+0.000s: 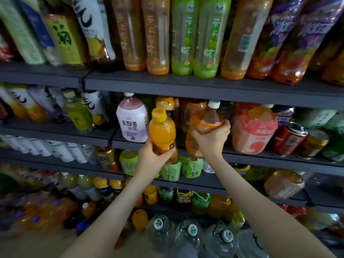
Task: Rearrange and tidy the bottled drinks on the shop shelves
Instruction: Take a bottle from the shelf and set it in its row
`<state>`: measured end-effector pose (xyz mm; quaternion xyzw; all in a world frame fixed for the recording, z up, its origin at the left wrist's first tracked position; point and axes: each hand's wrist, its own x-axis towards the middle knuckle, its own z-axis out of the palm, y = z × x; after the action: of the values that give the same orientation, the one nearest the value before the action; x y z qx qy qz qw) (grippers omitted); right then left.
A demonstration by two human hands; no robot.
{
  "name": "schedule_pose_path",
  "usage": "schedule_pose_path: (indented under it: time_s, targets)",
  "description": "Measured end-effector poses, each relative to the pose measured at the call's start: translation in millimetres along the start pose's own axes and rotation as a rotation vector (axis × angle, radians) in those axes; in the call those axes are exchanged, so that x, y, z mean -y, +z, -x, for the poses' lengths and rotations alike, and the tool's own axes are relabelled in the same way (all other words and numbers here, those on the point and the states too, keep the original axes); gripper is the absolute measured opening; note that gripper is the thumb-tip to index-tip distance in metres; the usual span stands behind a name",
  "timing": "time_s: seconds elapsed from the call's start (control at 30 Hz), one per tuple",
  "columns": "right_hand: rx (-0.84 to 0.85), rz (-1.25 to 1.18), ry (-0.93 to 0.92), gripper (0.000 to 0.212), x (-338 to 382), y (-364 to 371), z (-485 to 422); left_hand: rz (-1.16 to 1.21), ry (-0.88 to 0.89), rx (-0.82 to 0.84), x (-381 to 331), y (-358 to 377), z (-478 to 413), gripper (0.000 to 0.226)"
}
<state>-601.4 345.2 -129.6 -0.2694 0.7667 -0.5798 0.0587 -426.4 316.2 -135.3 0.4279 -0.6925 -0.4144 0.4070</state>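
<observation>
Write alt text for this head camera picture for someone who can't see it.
A person's left hand holds an orange juice bottle and the right hand grips a brown tea bottle, both in front of dark shop shelves crowded with bottled drinks.

Soft, even light falls from above and in front. The centre is fairly sharp, but the edges smear — the orange plastic bottles with blue caps [35, 218] at lower left are blurred. Wide-angle bending bows the dark grey metal shelves [186, 84] — deep shadow lies beneath them.
</observation>
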Motion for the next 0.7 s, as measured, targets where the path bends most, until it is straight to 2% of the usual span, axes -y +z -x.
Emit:
schedule_pose_path:
  time_s: [0.1,0.27,0.37,0.47,0.53,0.6,0.67,0.7]
  targets:
    - [0.031,0.101,0.017,0.121,16.1,19.0,-1.4,0.05,-0.053,-0.008,-2.9,-10.2,0.3,0.046]
    - [0.063,0.179,0.16,0.127,33.3,42.5,-7.7,0.175,-0.148,0.023,-14.6,-27.8,-0.5,0.043]
    - [0.1,0.195,0.204,0.125,38.6,41.8,-5.8,0.177,-0.196,0.092,-24.7,-42.1,-4.7,0.04]
    - [0.154,0.192,0.244,0.122,42.9,33.2,-1.9,0.236,-0.279,0.229,-38.9,-57.3,-8.9,0.039]
    - [0.147,0.199,0.23,0.117,47.5,24.7,6.3,0.277,-0.326,0.34,-47.1,-65.5,-11.9,0.036]
    - [0.113,0.246,0.125,0.104,48.0,17.1,16.3,0.3,-0.344,0.444,-53.8,-70.7,-15.3,0.032]
    - [0.211,0.245,0.115,0.093,47.2,4.4,23.7,0.296,-0.349,0.536,-61.0,-72.3,-19.6,0.031]
    - [0.309,0.164,0.186,0.083,51.4,-5.0,29.6,0.289,-0.357,0.581,-64.3,-72.4,-21.5,0.031]
